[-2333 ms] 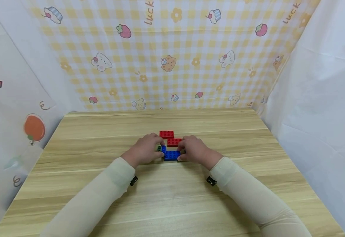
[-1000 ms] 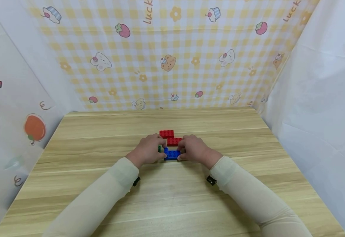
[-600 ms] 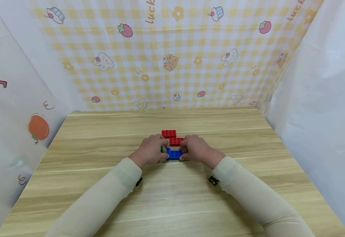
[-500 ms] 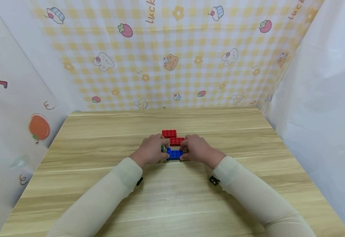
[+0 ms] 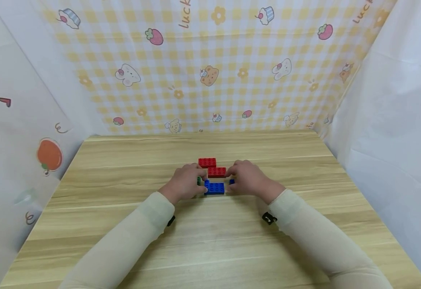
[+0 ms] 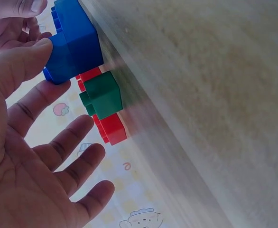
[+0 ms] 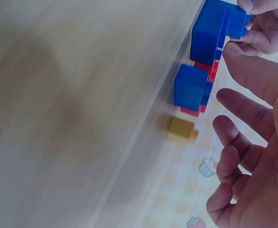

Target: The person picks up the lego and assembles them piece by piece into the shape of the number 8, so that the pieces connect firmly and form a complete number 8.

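Observation:
My left hand [image 5: 186, 182] pinches a small blue toy brick [image 6: 60, 57] between thumb and index finger. That brick sits on the left end of a larger blue brick [image 5: 216, 188], which lies on the table. Just right of the larger brick is my right hand [image 5: 248, 178], fingers loosely bent and holding nothing. Another blue brick [image 7: 190, 88] stands by the right hand, partly hidden in the head view. Beside the left hand's fingers is a green brick [image 6: 103, 97].
Two red bricks [image 5: 207, 162] [image 5: 216, 172] lie behind the blue ones, staggered. A yellow brick [image 7: 180, 130] shows in the right wrist view; the right hand hides it in the head view. The wooden table [image 5: 210, 241] meets a patterned cloth [image 5: 181, 52] at the back.
Earlier, the right hand held the larger blue brick's right end; it has let go and moved right. The left hand shifted right with the small blue brick, then stayed at the larger brick's left end.

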{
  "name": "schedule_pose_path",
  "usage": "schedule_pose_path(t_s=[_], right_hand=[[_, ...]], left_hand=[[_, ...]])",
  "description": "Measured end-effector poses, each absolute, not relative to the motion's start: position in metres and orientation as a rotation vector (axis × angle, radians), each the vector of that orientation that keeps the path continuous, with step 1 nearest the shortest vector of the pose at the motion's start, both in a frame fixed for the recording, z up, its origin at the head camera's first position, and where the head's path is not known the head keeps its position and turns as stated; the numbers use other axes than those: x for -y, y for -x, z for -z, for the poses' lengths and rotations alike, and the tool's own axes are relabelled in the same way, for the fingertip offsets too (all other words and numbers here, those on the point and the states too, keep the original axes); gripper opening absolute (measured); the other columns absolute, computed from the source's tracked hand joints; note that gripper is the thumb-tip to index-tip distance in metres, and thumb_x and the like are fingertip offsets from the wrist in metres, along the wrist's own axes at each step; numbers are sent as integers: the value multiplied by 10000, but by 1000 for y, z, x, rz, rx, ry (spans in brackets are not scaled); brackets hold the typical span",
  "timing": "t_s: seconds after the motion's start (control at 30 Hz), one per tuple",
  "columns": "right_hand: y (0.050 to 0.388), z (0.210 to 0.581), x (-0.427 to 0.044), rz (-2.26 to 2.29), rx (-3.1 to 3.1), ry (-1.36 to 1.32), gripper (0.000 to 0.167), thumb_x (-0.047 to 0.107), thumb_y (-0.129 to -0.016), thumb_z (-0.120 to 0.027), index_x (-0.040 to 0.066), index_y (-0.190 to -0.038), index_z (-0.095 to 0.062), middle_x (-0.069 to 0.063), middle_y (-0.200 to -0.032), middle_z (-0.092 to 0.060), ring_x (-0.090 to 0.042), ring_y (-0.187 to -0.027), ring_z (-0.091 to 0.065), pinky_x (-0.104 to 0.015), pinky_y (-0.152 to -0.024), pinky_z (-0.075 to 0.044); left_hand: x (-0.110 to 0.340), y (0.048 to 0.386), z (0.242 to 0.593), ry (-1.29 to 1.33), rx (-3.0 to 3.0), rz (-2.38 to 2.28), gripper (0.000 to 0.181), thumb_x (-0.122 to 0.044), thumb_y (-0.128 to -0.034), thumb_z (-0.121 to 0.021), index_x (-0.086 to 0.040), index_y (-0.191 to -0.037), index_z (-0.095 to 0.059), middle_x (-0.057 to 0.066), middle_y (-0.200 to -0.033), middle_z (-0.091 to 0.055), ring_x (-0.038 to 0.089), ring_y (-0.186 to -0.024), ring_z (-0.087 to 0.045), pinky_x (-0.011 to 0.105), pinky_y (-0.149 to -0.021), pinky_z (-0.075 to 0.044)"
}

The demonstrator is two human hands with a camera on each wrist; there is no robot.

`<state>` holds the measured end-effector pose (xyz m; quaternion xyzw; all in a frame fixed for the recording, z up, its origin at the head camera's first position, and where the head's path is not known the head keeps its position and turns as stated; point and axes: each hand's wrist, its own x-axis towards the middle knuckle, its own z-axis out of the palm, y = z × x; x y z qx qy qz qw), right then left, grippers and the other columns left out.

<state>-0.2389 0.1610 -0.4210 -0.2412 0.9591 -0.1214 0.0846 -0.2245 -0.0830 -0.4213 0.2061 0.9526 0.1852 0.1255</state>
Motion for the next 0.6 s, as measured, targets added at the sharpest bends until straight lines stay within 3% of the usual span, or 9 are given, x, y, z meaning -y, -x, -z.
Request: schedule_pose_path(t_s=[0.3, 0.6], right_hand=[[239, 421, -174, 444, -2857, 679, 351, 283, -845, -905, 139, -1146, -798, -22, -1088, -684, -237, -998, -605, -431, -905, -538], [240, 425, -174, 423, -2840, 655, 344, 277, -834, -917, 136, -1126, -803, -8, -1041, -675, -213, -951, -581, -411, -866, -523]], left_hand=[[82, 222, 417, -590, -2769, -545, 177, -306, -942, -810, -220, -1067, -718, 52, -1363, -615, 352, -1308, -525, 585, -1096, -406], [83, 223, 419, -604, -2778, -533, 177, -311, -941, -809, -224, -1067, -722, 50, -1364, -619, 353, -1308, -525, 592, -1093, -408]])
